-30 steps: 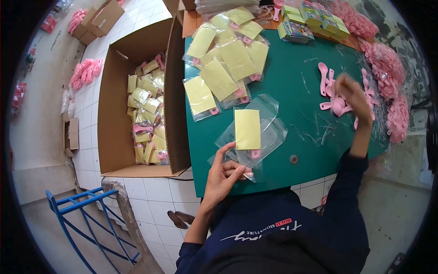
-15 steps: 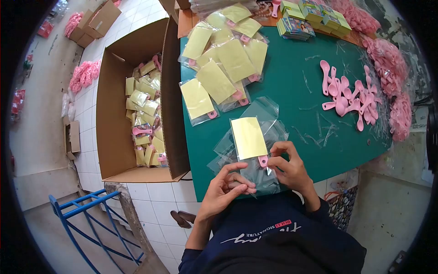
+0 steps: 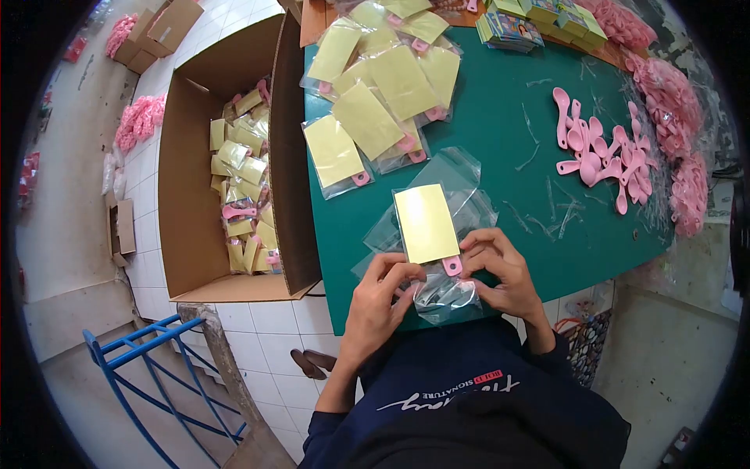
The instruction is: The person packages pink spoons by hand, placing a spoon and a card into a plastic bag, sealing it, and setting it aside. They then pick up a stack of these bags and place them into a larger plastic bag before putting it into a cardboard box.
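Observation:
In front of me lies a clear plastic bag holding a yellow card and a pink spoon, whose holed handle end shows below the card. My left hand is closed at the bag's left edge, fingers curled onto the film. At the right edge, my right hand pinches the film close beside the spoon handle. The bag's open end is crumpled between both hands. More flat clear bags lie beneath it on the green tabletop.
Filled bags with yellow cards are piled at the far left of the table. Loose pink spoons lie at right, near bundled pink spoons. Card stacks stand at the back. A cardboard box of packed bags is at left.
My left hand has moved up and its fingers have closed in on the bag's left edge. The bag's lower end is now bunched up. The whole view has shifted slightly.

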{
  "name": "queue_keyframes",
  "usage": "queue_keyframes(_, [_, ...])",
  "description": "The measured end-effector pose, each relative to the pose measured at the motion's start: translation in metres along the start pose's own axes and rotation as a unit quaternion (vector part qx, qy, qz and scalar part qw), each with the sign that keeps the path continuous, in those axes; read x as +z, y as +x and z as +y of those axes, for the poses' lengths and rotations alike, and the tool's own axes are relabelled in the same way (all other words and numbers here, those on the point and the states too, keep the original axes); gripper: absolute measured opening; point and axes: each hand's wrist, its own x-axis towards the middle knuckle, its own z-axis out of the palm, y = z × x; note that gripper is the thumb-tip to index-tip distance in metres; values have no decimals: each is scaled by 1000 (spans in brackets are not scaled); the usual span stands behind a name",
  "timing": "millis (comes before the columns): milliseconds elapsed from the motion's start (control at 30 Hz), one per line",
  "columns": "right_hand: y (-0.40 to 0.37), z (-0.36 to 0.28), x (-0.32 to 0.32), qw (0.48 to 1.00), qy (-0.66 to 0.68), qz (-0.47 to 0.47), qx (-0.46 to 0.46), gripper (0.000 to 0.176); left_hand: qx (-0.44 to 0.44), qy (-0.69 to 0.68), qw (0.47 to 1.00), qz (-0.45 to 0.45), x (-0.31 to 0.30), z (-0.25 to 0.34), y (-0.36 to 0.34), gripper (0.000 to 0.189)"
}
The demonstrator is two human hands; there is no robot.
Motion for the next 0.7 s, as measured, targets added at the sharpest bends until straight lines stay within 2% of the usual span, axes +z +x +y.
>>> queue_keyframes(67, [0,0,0,1000,9,6,13,16,19,18,999,23,1,1,-1,29])
queue_keyframes(300, [-1,6,2,999,46,-5,17,14,-13,7,998,62,7,-2,-3,18])
queue_keyframes(400, [-5,-2,2,980,135,-8,148,10,-27,-14,997,65,11,-6,-4,15])
queue_keyframes(600, [-7,-1,20,932,294,63,201,7,-77,-83,992,52,14,1,-5,13])
queue_keyframes(700, [-7,1,27,949,203,110,215,9,-95,-109,988,53,13,6,-3,11])
